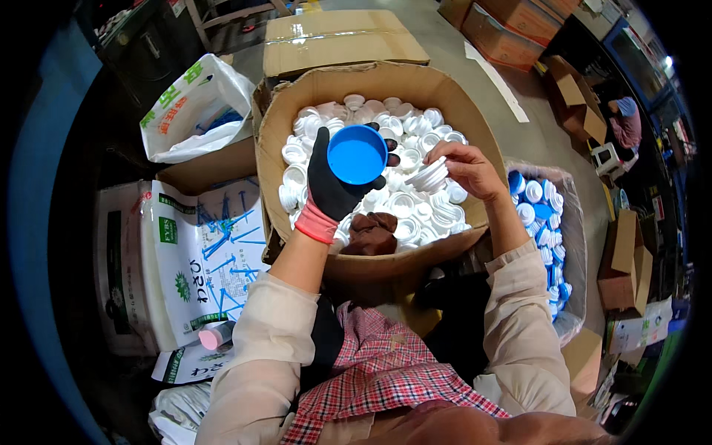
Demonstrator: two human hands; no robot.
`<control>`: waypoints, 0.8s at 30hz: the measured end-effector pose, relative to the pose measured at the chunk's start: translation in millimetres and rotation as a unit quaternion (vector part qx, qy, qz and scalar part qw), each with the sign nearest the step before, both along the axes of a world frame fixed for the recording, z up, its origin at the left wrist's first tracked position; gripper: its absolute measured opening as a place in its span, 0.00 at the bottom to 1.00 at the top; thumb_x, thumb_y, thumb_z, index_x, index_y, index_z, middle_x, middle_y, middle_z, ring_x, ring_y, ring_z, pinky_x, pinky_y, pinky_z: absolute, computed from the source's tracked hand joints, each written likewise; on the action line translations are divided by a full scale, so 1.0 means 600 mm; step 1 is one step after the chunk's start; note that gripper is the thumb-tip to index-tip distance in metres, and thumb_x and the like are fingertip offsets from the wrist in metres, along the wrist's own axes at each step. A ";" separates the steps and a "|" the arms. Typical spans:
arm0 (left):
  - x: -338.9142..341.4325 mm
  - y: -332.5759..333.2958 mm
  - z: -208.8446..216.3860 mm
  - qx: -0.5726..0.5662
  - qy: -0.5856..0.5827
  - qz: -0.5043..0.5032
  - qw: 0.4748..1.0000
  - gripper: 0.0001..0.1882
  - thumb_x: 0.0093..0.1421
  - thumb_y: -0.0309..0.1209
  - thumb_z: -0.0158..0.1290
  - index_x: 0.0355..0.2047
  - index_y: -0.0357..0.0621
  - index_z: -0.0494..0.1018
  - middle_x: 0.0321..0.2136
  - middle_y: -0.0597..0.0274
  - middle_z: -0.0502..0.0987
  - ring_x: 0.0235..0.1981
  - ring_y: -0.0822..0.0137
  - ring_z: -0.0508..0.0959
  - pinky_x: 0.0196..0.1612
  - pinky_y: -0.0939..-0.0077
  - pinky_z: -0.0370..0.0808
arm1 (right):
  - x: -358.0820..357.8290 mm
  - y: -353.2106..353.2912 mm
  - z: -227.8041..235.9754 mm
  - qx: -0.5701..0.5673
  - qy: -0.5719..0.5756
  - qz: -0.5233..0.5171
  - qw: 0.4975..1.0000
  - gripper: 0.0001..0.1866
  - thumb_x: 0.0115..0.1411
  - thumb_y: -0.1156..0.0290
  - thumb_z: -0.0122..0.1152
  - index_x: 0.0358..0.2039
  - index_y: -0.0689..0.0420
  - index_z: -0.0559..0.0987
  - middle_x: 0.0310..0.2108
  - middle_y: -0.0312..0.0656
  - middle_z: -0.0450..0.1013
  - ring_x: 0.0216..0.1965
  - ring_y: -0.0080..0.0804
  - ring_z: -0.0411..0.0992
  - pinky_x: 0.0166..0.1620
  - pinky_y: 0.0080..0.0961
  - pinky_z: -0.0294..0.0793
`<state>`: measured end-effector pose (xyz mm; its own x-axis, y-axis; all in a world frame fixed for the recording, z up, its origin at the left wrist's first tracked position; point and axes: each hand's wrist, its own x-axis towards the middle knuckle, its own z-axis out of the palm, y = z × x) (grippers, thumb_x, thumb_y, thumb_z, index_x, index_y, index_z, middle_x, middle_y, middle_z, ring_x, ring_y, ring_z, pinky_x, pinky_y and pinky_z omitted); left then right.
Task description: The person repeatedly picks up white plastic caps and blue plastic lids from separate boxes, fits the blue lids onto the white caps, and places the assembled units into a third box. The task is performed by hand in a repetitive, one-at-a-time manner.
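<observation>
My left hand [328, 179], in a black glove with a pink cuff, is closed round a blue round cap [357, 154] whose hollow side faces up. Held between the bare fingers of my right hand [476, 170] is a white ridged plastic cap [428, 176], tilted on edge just right of the blue one. Both hands are above a large cardboard box [437, 85] full of loose white caps [404, 204]. A crumpled brown piece [371, 234], perhaps cloth, lies on the caps near the front edge.
On the left, thin blue plastic pieces [226, 237] lie on a printed sheet beside a pink-ended bottle [215, 335]. A white plastic bag [196, 111] stands behind them. Right of my arm, a lined box [575, 222] holds blue-and-white caps [545, 215]. Another person [627, 126] sits far right.
</observation>
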<state>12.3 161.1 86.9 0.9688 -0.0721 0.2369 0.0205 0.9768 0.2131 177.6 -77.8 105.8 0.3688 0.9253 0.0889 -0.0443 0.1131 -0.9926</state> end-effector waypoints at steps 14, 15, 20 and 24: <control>-0.003 -0.116 0.014 0.213 0.073 0.093 0.970 0.38 0.67 0.58 0.32 0.55 0.30 0.65 0.42 0.48 0.77 0.34 0.57 0.80 0.37 0.63 0.78 | -0.168 -0.016 0.018 -0.012 0.202 -0.244 0.948 0.31 0.64 0.53 0.56 0.55 0.67 0.66 0.49 0.44 0.69 0.51 0.33 0.70 0.48 0.38 0.78; -0.001 -0.112 0.004 0.248 0.042 0.086 0.964 0.38 0.68 0.57 0.31 0.54 0.31 0.67 0.40 0.48 0.77 0.33 0.59 0.80 0.38 0.65 0.78 | -0.165 -0.018 0.007 -0.020 0.183 -0.238 0.954 0.31 0.62 0.55 0.59 0.56 0.67 0.66 0.50 0.44 0.68 0.51 0.32 0.69 0.48 0.37 0.77; 0.001 -0.113 0.005 0.353 0.138 0.104 0.919 0.41 0.66 0.62 0.29 0.56 0.34 0.64 0.44 0.50 0.75 0.36 0.61 0.80 0.40 0.69 0.78 | -0.140 -0.033 -0.018 -0.054 -0.216 -0.237 0.946 0.31 0.52 0.68 0.69 0.56 0.56 0.70 0.51 0.43 0.67 0.54 0.34 0.66 0.52 0.32 0.74; -0.003 -0.103 0.027 0.184 0.078 0.030 0.979 0.34 0.64 0.55 0.45 0.59 0.39 0.60 0.50 0.51 0.72 0.44 0.63 0.78 0.45 0.70 0.78 | -0.154 -0.041 0.031 -0.042 -0.160 -0.298 0.940 0.30 0.48 0.74 0.68 0.55 0.53 0.72 0.53 0.40 0.64 0.56 0.34 0.65 0.54 0.30 0.71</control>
<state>10.5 99.5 102.8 0.9964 -0.0659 0.0536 0.0256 0.8348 0.5499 84.9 -102.4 124.1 0.7902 0.5720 0.2199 0.3051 -0.0560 -0.9507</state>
